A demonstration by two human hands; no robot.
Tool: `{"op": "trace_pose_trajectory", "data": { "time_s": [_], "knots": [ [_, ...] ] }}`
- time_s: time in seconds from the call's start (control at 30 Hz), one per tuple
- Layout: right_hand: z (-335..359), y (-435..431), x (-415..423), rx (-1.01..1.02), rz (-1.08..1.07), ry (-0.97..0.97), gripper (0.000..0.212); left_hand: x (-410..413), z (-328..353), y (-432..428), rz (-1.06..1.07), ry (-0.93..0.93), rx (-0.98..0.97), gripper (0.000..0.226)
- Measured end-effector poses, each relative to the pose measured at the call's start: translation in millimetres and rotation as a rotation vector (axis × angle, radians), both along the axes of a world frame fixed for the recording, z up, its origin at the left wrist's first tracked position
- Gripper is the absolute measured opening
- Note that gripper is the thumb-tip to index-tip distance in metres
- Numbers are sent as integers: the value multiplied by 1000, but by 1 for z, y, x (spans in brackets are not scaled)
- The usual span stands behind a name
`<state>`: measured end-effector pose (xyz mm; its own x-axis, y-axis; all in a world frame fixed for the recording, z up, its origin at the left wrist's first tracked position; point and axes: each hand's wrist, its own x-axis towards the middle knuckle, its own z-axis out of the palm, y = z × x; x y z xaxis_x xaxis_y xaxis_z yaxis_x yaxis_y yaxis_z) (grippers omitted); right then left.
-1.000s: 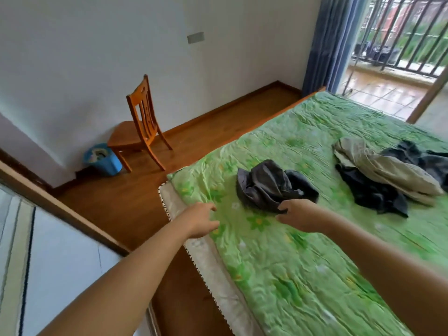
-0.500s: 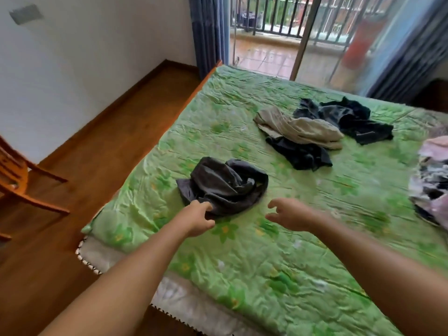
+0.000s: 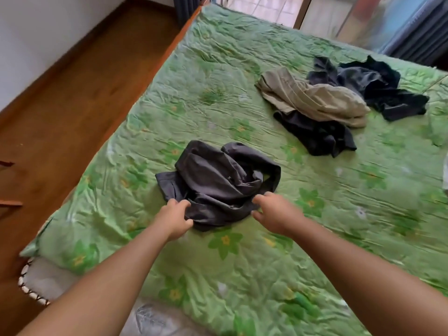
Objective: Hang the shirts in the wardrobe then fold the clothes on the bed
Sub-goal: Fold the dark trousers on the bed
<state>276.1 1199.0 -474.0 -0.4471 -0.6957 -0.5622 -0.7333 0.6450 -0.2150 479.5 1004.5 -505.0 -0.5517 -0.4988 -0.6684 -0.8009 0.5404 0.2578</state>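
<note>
A crumpled dark grey garment lies on the green flowered bedspread near the bed's front. My left hand pinches its near left edge with curled fingers. My right hand is at the near right edge, with the cloth between thumb and fingers. Farther back to the right lies a heap: a beige garment over a black one, with another dark garment behind.
Wooden floor runs along the bed's left side, with part of a wooden chair at the left edge. A glass balcony door and dark curtains stand behind the bed. A pale cloth shows at the right edge.
The view has swung right and down onto the bed. Both hands moved forward to the dark grey garment; the left now pinches its edge and the right has closed on it.
</note>
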Motion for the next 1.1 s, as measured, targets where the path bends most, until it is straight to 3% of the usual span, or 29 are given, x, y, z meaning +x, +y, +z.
{"op": "trace_pose_trajectory", "data": {
  "time_s": [0.23, 0.4, 0.5, 0.6, 0.67, 0.77, 0.8, 0.9, 0.97, 1.03, 1.1],
  "knots": [
    [-107, -90, -41, -181, -91, -29, 48, -50, -106, -66, 87, -4, -129, 60],
    [-164, -139, -44, -189, -2, 32, 68, -67, -155, -118, 286, -46, -177, 79],
    [-185, -142, -30, -171, 23, 44, 57, -67, -173, -130, 359, -59, -76, 98],
    [-209, -116, -9, -158, 42, -14, 28, -59, -184, -120, 416, -11, 56, 110],
    [-218, -91, 3, -79, -5, -90, 23, -52, -183, -101, 435, 35, 116, 94],
    [-213, -55, 15, 62, -60, -245, 23, -44, -171, -61, 360, 143, 233, 36],
    [-207, -46, 17, 94, -80, -309, 23, -42, -164, -46, 321, 166, 270, 27],
    [-181, -29, 14, -51, -177, -265, 18, -38, -148, -3, 161, 207, 335, 39],
    [-167, -32, 8, -345, -303, -119, 29, -35, -142, 19, 55, 223, 320, 44],
    [-146, -40, 1, -543, -374, -160, 68, -32, -133, 39, -101, 235, 244, 43],
    [-127, -47, -5, -441, -222, -204, 97, -28, -123, 57, -323, 216, 121, 46]
  ]
}}
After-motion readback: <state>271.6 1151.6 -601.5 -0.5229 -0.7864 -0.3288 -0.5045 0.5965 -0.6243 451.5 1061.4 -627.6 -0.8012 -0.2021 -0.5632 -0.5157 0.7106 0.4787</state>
